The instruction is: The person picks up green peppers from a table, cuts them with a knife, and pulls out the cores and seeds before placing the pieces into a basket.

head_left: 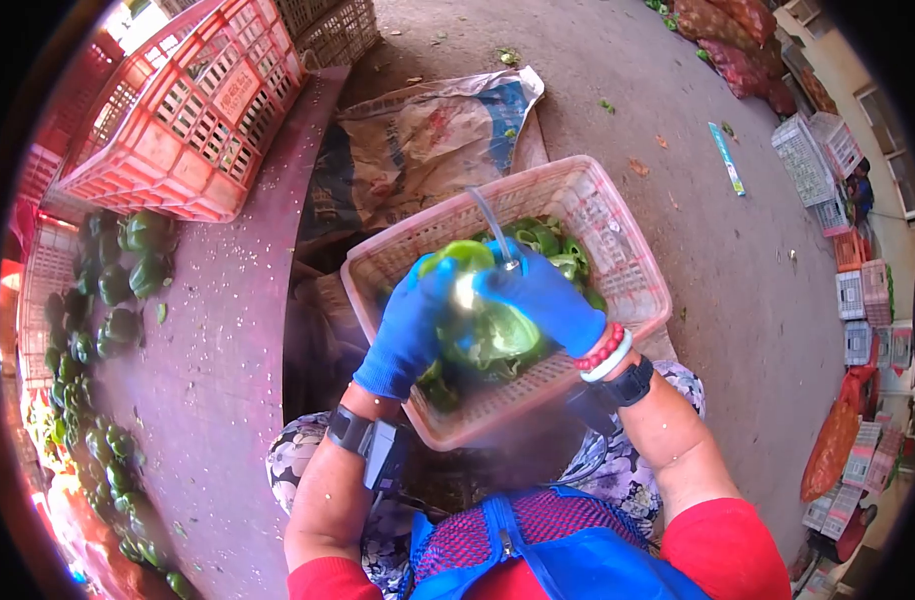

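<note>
Above a pink plastic basket [627, 255], my left hand [414, 310], in a blue glove, is closed around a green bell pepper [463, 252]. My right hand [545, 300], gloved in blue too, is beside it, closed on a knife [488, 220] whose thin curved blade points up and away. Its handle is hidden in the fingers. Glare blurs the spot between the hands. Cut green pepper pieces [502, 335] lie in the basket under both hands, and more pepper pieces [552, 240] are at its far side. The basket sits tilted in front of my knees.
At left, a pale raised surface [222, 370] carries a long row of whole green peppers [112, 450]. A large pink crate [212, 110] stands at its far end. A flattened printed sack [417, 150] lies beyond the basket. Stacked crates [817, 160] and filled net sacks [737, 55] line the right.
</note>
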The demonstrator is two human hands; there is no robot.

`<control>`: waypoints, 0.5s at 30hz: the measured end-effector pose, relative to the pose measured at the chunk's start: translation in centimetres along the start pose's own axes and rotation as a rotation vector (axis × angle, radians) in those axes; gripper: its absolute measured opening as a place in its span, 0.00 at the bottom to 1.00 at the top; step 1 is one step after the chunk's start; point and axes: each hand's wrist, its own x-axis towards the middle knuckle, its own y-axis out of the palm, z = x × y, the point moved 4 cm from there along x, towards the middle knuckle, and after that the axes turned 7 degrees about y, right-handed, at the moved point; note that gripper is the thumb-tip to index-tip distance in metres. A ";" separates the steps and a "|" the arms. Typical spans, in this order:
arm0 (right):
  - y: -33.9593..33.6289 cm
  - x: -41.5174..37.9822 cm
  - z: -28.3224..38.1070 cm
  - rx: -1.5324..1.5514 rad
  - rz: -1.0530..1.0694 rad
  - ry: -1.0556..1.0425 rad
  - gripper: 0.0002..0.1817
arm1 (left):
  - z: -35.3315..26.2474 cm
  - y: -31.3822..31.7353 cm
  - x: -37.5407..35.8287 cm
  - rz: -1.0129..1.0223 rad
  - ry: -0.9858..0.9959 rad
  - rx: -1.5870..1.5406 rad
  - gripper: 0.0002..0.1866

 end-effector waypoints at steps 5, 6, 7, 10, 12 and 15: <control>1.3 -1.3 1.5 -0.317 -0.049 0.028 0.30 | 1.2 0.0 0.1 -0.170 0.108 0.243 0.15; 1.4 -1.2 1.2 -0.305 -0.050 0.023 0.30 | 1.3 -0.1 0.1 -0.209 0.125 0.327 0.14; 1.4 -0.9 0.7 -0.292 -0.052 0.018 0.29 | 1.3 0.0 0.0 -0.250 0.194 0.428 0.13; 1.8 -0.8 0.6 -0.262 -0.094 0.043 0.28 | 0.5 0.7 0.0 -0.362 0.384 0.688 0.09; 2.1 -0.9 1.0 -0.291 -0.141 0.049 0.27 | -0.2 1.3 -0.3 -0.418 0.471 0.801 0.08; 2.5 -1.2 1.4 -0.404 -0.231 0.056 0.27 | -1.4 1.5 -0.3 -0.377 0.650 1.056 0.13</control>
